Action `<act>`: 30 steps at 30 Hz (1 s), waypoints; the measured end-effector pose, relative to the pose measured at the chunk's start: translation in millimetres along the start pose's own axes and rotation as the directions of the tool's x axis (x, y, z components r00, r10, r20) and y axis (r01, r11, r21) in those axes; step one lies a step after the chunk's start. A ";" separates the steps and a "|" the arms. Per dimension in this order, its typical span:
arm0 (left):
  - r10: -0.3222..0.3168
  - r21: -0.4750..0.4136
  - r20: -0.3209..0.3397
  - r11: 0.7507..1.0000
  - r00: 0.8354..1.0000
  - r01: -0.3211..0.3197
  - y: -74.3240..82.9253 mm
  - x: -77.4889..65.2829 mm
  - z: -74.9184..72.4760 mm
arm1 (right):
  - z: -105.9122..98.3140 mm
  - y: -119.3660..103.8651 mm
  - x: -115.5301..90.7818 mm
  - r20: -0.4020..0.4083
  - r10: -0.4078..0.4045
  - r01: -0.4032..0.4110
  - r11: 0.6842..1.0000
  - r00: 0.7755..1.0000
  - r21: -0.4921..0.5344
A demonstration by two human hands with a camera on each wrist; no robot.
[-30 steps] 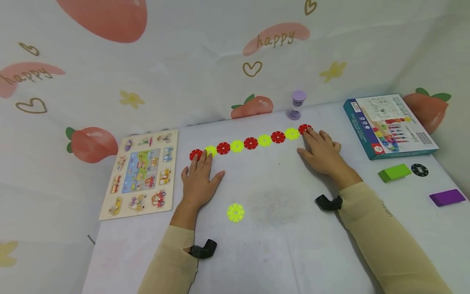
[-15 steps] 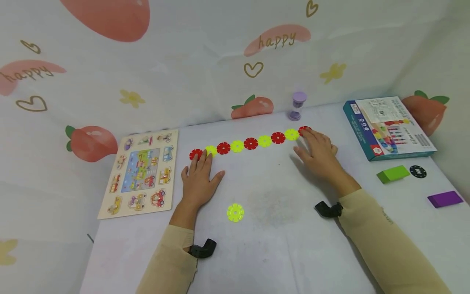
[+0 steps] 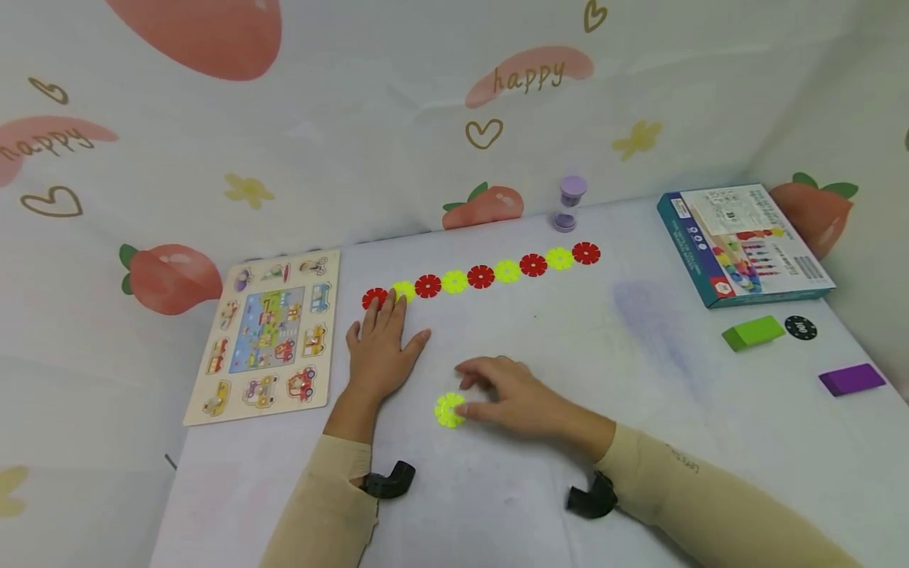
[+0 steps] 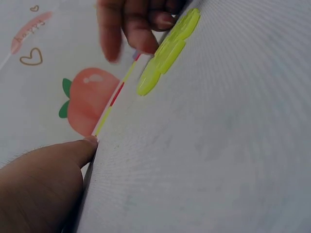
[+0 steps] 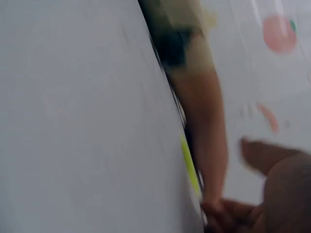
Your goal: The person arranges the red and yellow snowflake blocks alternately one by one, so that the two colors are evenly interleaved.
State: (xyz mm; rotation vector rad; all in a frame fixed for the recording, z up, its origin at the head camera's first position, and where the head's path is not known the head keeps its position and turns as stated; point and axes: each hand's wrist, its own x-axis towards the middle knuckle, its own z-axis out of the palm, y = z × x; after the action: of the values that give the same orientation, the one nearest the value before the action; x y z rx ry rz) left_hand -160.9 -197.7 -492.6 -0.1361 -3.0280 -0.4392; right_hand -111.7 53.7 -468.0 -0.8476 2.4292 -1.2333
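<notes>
A row of flower-shaped plastic discs, red and yellow-green by turns, runs across the white table; a red disc (image 3: pixel 480 277) lies at its middle. My left hand (image 3: pixel 379 359) rests with fingers stretched out, fingertips on the row's left end, partly covering the discs there. Nearer me lies a loose yellow-green flower disc (image 3: pixel 447 410). Over it hovers my right hand (image 3: pixel 514 398), fingers bent and apart from the thumb, whose tip overlaps the disc's edge. From the left wrist, the right hand's fingers (image 4: pixel 138 34) appear just beside that yellow-green disc (image 4: pixel 167 53).
On the left lies a wooden vehicle puzzle board (image 3: pixel 263 335). A purple hourglass (image 3: pixel 568 203) stands behind the row's right end. At right are a toy box (image 3: pixel 746 244), a green block (image 3: pixel 754 334), a black round chip (image 3: pixel 801 327) and a purple block (image 3: pixel 852 380).
My right hand has left the row's right-end red disc and swung down and left to the loose yellow-green disc. My left hand stays in place on the row.
</notes>
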 end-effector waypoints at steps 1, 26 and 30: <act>0.002 0.000 -0.003 1.000 1.000 -0.002 0.2 0.1 -0.4 | 9.2 -5.8 -0.6 -0.005 -0.004 0.004 0.995 1.000 -0.097; 0.003 0.006 0.003 1.000 1.000 -0.003 -1.3 1.1 2.2 | -129.8 84.8 3.8 -0.385 0.460 -0.216 0.819 0.800 0.532; 0.006 0.008 0.009 1.000 1.000 -0.006 -1.3 1.3 2.3 | -151.3 101.2 -4.6 -0.380 0.551 -0.272 0.767 0.743 0.581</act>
State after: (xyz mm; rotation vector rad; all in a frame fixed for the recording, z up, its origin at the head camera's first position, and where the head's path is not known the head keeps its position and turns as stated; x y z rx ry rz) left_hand -162.5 -198.2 -495.1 -0.1472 -3.0369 -0.4269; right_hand -220.4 199.5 -459.8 0.2501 2.2759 -1.9441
